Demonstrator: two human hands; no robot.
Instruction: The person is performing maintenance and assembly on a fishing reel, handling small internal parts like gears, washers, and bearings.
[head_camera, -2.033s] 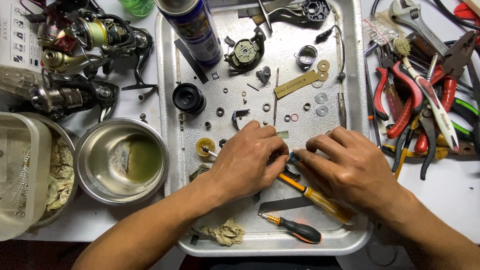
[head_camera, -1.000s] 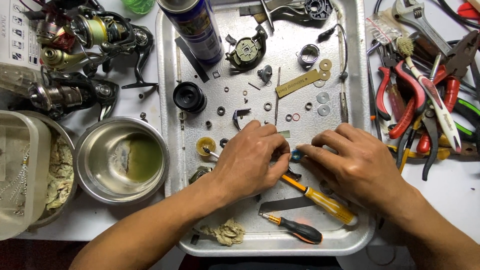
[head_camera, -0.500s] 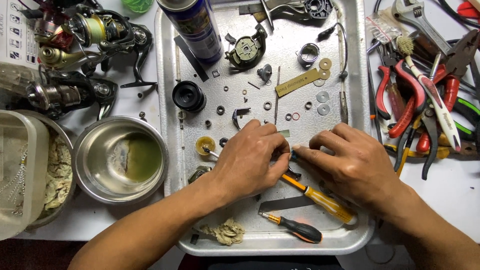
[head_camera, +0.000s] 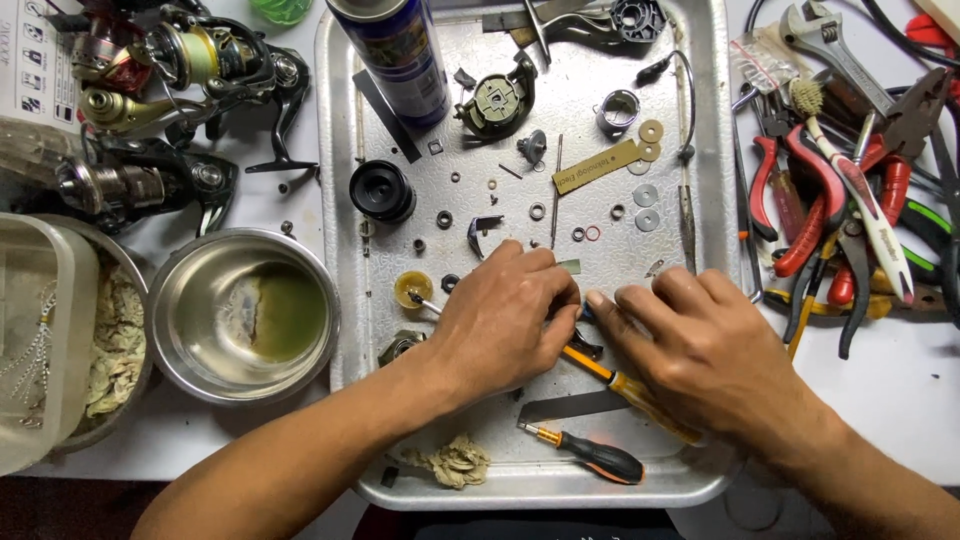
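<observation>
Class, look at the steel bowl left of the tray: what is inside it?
The steel bowl holds a shallow pool of yellow-green liquid over its bottom. Nothing covers it; whether small parts sit in the liquid cannot be told.

Two bare hands over the dimpled metal tray: left hand (head_camera: 505, 320), right hand (head_camera: 700, 350); two orange-and-black screwdrivers, one under the hands (head_camera: 630, 388), one nearer the tray's front edge (head_camera: 590, 455); one round steel bowl (head_camera: 245, 312); one blue spray can (head_camera: 395, 50); one black cylindrical knob (head_camera: 381, 190); one white toothbrush (head_camera: 860, 195).
</observation>
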